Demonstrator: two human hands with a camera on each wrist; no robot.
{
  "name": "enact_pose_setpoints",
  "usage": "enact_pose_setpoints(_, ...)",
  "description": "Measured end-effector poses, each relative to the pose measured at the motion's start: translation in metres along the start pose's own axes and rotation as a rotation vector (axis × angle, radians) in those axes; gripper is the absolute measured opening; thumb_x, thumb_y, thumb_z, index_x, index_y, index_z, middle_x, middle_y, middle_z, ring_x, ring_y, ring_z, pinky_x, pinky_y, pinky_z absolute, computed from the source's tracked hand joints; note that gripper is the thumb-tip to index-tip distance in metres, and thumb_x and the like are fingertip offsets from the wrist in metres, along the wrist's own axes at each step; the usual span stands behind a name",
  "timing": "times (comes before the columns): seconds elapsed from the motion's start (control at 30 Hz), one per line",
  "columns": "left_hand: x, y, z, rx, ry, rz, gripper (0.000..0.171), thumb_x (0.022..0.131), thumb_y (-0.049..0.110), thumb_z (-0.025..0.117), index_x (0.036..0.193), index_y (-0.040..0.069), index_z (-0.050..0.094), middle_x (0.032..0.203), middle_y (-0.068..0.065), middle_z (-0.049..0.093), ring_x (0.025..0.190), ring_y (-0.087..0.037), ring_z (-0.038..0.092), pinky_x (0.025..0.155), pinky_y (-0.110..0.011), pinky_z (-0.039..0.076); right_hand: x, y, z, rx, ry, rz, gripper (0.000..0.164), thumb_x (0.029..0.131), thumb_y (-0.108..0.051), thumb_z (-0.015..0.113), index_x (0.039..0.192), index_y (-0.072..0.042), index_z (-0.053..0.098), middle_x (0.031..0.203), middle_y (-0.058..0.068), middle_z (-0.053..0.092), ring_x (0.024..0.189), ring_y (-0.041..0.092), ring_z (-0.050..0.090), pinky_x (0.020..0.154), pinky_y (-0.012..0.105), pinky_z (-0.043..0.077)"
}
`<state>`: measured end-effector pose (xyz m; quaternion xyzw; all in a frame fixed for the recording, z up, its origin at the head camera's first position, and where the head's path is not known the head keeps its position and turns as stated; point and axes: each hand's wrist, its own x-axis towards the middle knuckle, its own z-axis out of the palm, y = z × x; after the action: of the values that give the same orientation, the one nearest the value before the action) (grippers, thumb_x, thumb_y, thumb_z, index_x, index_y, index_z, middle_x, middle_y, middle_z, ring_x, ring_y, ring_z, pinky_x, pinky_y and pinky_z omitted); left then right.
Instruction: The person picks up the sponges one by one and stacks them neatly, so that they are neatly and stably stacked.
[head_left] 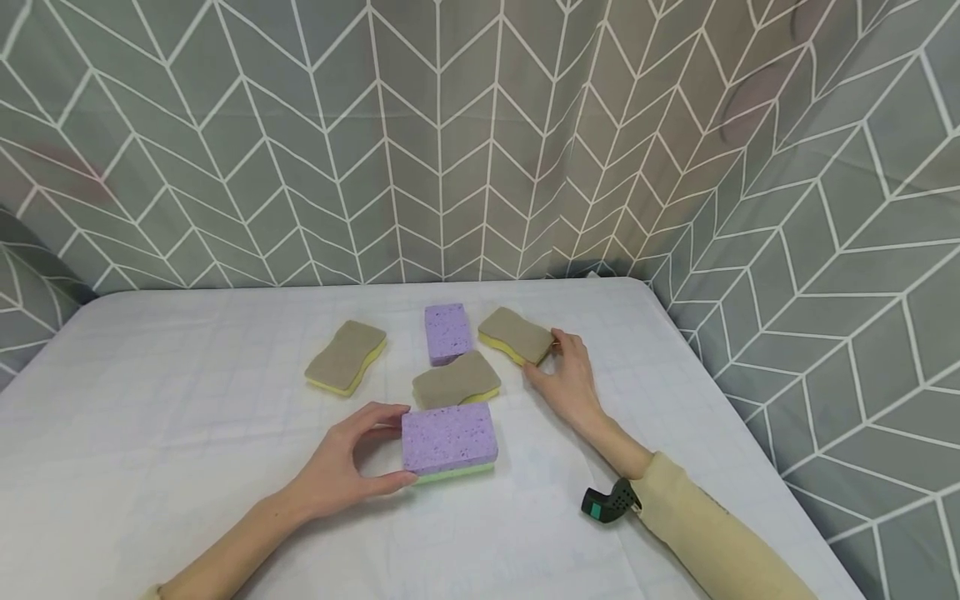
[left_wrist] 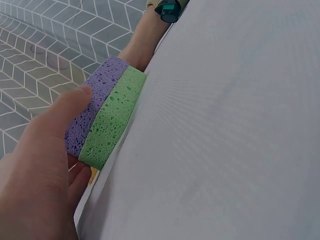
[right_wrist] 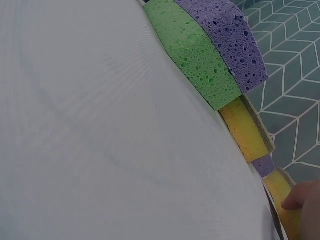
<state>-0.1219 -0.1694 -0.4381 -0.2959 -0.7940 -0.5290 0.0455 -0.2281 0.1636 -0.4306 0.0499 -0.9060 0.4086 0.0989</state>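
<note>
A purple sponge [head_left: 448,437] lies flat on a green sponge [left_wrist: 112,117] near the front of the table. My left hand [head_left: 352,454] holds the left end of this stack, thumb at the near side and fingers at the far side; the thumb touches the purple layer. At the back right, my right hand [head_left: 570,379] pinches the right end of a yellow sponge with a grey-brown scouring side [head_left: 517,333], which faces up. In the right wrist view, the thumb rests against the yellow part [right_wrist: 280,192]; the other fingers are hidden there.
Just behind the stack lies another yellow scouring sponge [head_left: 456,379], close to a second purple sponge [head_left: 447,332]. A third scouring sponge [head_left: 346,357] sits apart at the left. White cloth covers the table [head_left: 187,400]; patterned curtains [head_left: 405,142] hang at the back and right.
</note>
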Motion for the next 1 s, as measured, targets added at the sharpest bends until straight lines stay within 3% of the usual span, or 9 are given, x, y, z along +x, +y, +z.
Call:
enact_pose_setpoints(0.3,0.0009,-0.0001,-0.0001,-0.013,0.000,-0.003,0.071,0.073,0.018,0.091,0.134,0.007,0.056,0.126,0.000,0.062,0.119,-0.012,0.061,0.102,-0.031,0.054,-0.0008,0.0011,0.0000,0.007,0.013,-0.013,0.073,0.086,-0.022,0.074,0.145,0.002,0.040,0.131,0.018,0.048,0.122,0.031,0.048,0.107,0.046,0.042)
enact_pose_setpoints(0.8,0.0001,0.0000,-0.0012,-0.026,0.013,0.050,0.067,0.076,0.014,0.088,0.134,0.003,0.056,0.125,-0.005,0.063,0.118,-0.013,0.061,0.103,-0.031,0.053,-0.0021,-0.0006,0.0000,0.034,0.036,-0.022,0.071,0.085,-0.020,0.075,0.144,0.002,0.042,0.130,0.018,0.050,0.121,0.031,0.049,0.105,0.046,0.043)
enact_pose_setpoints(1.0,0.0006,0.0011,-0.0016,-0.024,0.015,0.058,0.065,0.076,0.013,0.088,0.133,0.008,0.057,0.124,-0.005,0.063,0.117,-0.013,0.062,0.102,-0.031,0.054,-0.0029,-0.0008,0.0002,0.054,0.047,-0.026,0.069,0.084,-0.021,0.075,0.143,0.000,0.044,0.129,0.017,0.051,0.120,0.031,0.050,0.104,0.046,0.044)
